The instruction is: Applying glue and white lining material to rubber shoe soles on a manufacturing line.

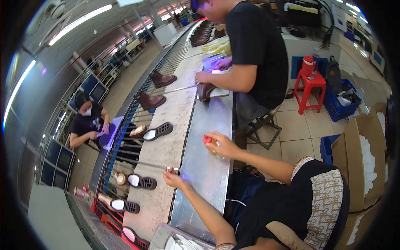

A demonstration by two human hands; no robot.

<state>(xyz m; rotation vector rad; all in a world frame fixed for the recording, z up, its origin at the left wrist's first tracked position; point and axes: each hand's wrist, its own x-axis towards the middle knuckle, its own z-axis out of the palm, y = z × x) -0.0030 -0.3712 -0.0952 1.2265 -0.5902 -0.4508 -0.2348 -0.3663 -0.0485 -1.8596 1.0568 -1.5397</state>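
Note:
My right hand (223,146) is wrapped round a clear bottle (215,153) of yellowish liquid with a red cap, over the metal worktop (208,121). My left hand (175,179) reaches over the near edge of the conveyor belt (156,162). Its fingers are pinched at a small whitish piece, too small to name. Beyond it on the belt lies a black shoe sole (142,181) with a white inside. Another sole (158,131) sits farther up the belt, with a brown shoe upper (138,131) beside it.
Two brown boots (151,101) stand farther along the belt. A co-worker (258,54) handles a boot (204,91) at the far end of the worktop; another person (89,125) works across the line. A grey basket (166,233) with white pieces stands at the near end.

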